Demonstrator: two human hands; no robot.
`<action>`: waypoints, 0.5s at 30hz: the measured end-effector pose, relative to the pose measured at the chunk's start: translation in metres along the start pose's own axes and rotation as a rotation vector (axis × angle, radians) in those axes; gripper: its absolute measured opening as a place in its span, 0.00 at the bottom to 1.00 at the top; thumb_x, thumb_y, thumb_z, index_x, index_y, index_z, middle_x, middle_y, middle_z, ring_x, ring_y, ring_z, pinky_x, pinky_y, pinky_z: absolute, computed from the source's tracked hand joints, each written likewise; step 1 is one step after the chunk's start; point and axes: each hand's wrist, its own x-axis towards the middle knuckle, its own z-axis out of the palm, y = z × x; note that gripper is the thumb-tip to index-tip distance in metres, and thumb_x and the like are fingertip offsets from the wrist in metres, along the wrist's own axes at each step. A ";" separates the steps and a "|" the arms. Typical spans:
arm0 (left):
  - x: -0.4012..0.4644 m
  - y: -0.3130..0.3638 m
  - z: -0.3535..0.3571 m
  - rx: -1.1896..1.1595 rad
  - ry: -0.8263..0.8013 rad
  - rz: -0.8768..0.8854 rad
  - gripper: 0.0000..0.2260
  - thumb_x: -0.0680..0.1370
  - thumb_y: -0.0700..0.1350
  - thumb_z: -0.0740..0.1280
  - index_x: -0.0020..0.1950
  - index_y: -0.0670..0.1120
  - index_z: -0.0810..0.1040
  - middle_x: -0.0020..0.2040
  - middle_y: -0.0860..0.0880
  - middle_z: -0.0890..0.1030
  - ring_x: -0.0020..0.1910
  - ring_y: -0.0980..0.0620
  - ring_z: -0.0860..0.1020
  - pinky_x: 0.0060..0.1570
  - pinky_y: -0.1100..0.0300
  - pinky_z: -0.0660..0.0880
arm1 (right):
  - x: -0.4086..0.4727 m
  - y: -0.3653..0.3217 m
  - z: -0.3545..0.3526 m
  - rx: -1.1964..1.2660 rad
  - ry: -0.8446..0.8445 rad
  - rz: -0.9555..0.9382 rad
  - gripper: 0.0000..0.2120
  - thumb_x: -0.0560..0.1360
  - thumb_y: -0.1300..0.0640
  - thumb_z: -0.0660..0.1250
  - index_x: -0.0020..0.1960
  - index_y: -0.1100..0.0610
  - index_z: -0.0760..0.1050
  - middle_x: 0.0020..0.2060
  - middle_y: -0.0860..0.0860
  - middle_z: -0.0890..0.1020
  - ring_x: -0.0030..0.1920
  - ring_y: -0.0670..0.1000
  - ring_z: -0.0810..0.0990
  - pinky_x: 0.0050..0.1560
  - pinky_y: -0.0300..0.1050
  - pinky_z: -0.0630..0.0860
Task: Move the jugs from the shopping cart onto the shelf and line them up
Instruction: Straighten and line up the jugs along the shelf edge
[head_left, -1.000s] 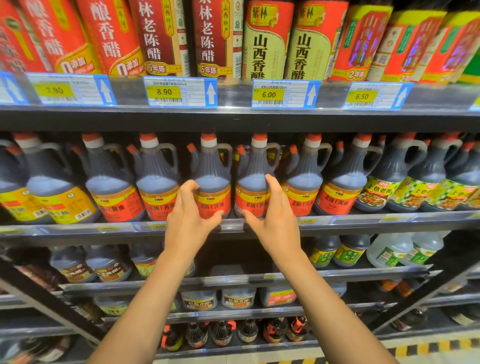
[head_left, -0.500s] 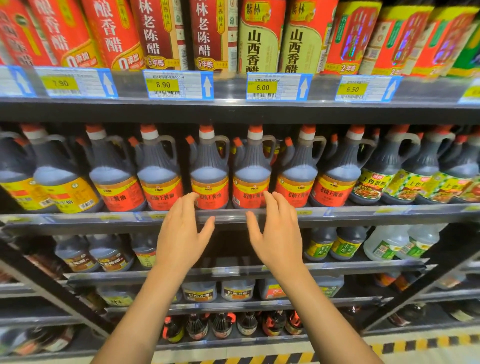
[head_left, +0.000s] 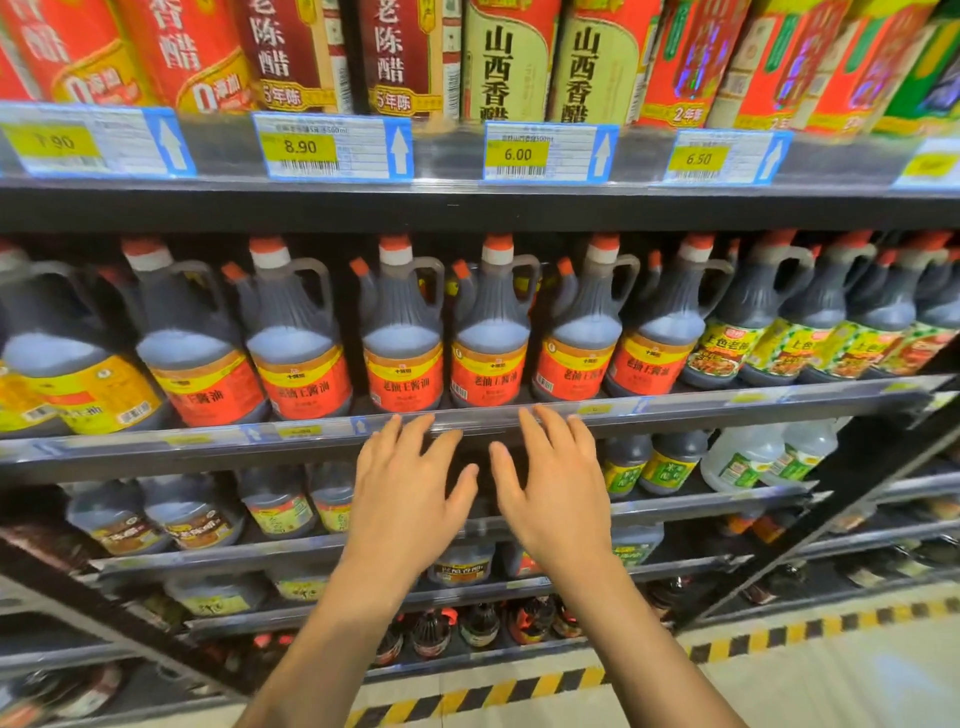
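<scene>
Several dark soy-sauce jugs with red-and-yellow labels stand in a row on the middle shelf (head_left: 675, 410), among them one jug (head_left: 402, 343) and its neighbour (head_left: 491, 340) at the centre. My left hand (head_left: 410, 493) and my right hand (head_left: 558, 491) hover side by side just below the shelf's front rail, fingers spread, holding nothing. Their fingertips reach the rail under the two centre jugs without touching them. No shopping cart is in view.
Tall vinegar bottles (head_left: 506, 57) fill the shelf above, with price tags (head_left: 332, 148) on its rail. Green-labelled jugs (head_left: 727, 343) stand to the right. Lower shelves hold smaller bottles (head_left: 275, 509). A yellow-black floor stripe (head_left: 727, 649) runs along the base.
Both hands let go of the two centre jugs and dropped back from the labels to below the shelf rail, coming closer together.
</scene>
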 end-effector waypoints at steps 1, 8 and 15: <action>0.003 0.001 -0.001 -0.012 -0.004 0.003 0.19 0.78 0.55 0.67 0.65 0.48 0.80 0.67 0.43 0.78 0.69 0.36 0.72 0.67 0.38 0.71 | 0.001 0.001 0.000 -0.016 -0.012 0.000 0.28 0.80 0.42 0.57 0.68 0.61 0.77 0.66 0.56 0.79 0.68 0.55 0.67 0.74 0.56 0.67; 0.019 0.008 -0.002 -0.074 -0.003 0.046 0.20 0.77 0.54 0.67 0.66 0.48 0.77 0.68 0.45 0.76 0.68 0.40 0.72 0.66 0.41 0.71 | 0.007 0.007 -0.008 -0.031 -0.044 0.060 0.27 0.80 0.41 0.58 0.69 0.58 0.76 0.69 0.55 0.77 0.71 0.56 0.66 0.75 0.57 0.66; 0.024 0.027 0.003 -0.064 -0.014 0.042 0.20 0.77 0.53 0.68 0.68 0.49 0.77 0.70 0.45 0.76 0.71 0.38 0.71 0.69 0.40 0.69 | 0.014 0.029 -0.016 0.009 -0.108 0.113 0.27 0.81 0.40 0.57 0.74 0.53 0.71 0.74 0.51 0.71 0.75 0.59 0.65 0.73 0.57 0.66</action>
